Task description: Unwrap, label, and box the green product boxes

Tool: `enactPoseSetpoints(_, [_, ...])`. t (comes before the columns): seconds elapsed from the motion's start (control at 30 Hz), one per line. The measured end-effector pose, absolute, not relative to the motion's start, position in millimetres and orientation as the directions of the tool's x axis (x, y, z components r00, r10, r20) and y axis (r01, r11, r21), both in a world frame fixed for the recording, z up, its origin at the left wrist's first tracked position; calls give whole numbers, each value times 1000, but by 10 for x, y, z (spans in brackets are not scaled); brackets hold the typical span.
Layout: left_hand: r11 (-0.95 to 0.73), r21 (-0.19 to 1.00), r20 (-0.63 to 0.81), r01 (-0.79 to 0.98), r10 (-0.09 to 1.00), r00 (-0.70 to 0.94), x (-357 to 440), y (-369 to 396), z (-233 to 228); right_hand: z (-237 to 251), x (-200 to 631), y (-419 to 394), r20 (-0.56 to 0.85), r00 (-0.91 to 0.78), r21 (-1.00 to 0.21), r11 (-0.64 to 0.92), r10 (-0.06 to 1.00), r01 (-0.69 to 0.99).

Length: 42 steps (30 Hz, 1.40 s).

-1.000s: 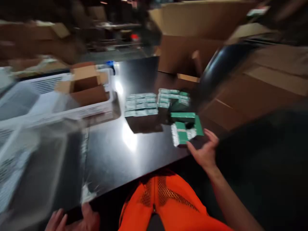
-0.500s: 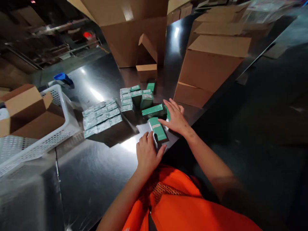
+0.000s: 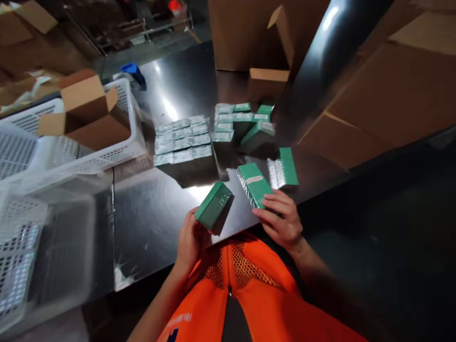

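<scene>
My left hand [image 3: 190, 240] holds a small green box [image 3: 213, 207] lifted off the dark shiny table [image 3: 156, 218], near its front edge. My right hand [image 3: 283, 221] grips a second green box [image 3: 254, 184] with a pale label, just to the right. A third green box [image 3: 283, 167] with a silvery end lies behind that. Further back, several green and silver boxes stand packed in a block [image 3: 183, 137], with a looser cluster [image 3: 245, 121] to its right.
A white mesh basket [image 3: 123, 154] holding an open cardboard carton [image 3: 89, 114] stands at the left, with another basket [image 3: 21, 237] in front. Large cardboard cartons [image 3: 374, 99] fill the right and back [image 3: 242, 33]. A blue-capped object [image 3: 131, 72] lies behind the basket. I wear an orange vest.
My left hand has picked up a green box from the table. My right hand has drawn back and closed on the box with the label. The view has swung left and down.
</scene>
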<state>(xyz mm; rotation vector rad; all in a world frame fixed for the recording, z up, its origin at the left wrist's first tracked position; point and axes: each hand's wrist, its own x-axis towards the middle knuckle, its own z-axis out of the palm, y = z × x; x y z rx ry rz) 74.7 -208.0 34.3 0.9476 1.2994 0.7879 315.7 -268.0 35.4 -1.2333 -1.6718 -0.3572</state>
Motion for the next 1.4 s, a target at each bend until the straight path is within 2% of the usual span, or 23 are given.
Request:
enactPoseSetpoints(0.1, [447,895,-447,16,894,29,319,-2237,340,160,2810,-2700,751,-109,-358,541,651,761])
enactPoseSetpoints(0.17, [451,892,-449,47,892,-48,113,-2352,331,80,2559,-2688,713,-63,-461,534,698,709])
enactPoseSetpoints(0.3, [485,875,-484,-5,871,-83,-116,-2506,308,82,2130,-2593,580,213,-677,320,786,663])
enactPoseSetpoints(0.37, [487,872,-490,-55,864,-118,-178,-2526,296,122,1998,-2514,474,241,-727,222,847,650])
enactPoseSetpoints(0.43, [466,884,-463,-45,855,-234,-235,-2521,289,158,1930,-2439,376,207,-755,170,903,633])
enactPoseSetpoints(0.5, [459,874,-384,160,853,-353,-298,-2510,289,188,1917,-2385,317,133,-749,162,939,643])
enactPoseSetpoints(0.53, [465,816,-335,342,864,-375,-329,-2507,293,204,1923,-2369,308,94,-731,172,947,661])
enactPoseSetpoints(0.57, [459,707,-291,539,883,-369,-358,-2505,300,222,1932,-2359,308,59,-706,186,950,683])
enactPoseSetpoints(0.63, [373,435,-210,820,927,-310,-406,-2504,316,260,1947,-2355,304,8,-663,205,953,720])
enactPoseSetpoints(0.67, [309,344,-146,887,950,-274,-424,-2501,323,278,1946,-2358,294,-8,-649,206,956,733])
enactPoseSetpoints(0.7, [235,301,-50,924,972,-230,-438,-2496,327,292,1937,-2362,280,-27,-639,207,960,741])
enactPoseSetpoints(0.8, [-147,319,271,936,961,58,-465,-2458,310,301,1852,-2377,245,-110,-632,245,963,735])
enactPoseSetpoints(0.87, [-405,330,324,853,897,301,-472,-2424,269,275,1751,-2390,255,-167,-633,295,952,716])
enactPoseSetpoints(0.93, [-521,341,288,783,850,440,-471,-2404,215,239,1638,-2407,283,-199,-633,338,938,697])
enactPoseSetpoints(1.1, [-478,310,257,822,874,412,-510,-2413,112,188,1425,-2415,297,-235,-655,377,925,655])
enactPoseSetpoints(1.27, [-452,295,242,841,887,392,-765,-2376,58,176,1251,-2332,208,-345,-667,391,915,634])
enactPoseSetpoints(1.4, [-498,289,311,817,856,412,-1008,-2362,49,239,1151,-2309,186,-471,-657,465,862,593])
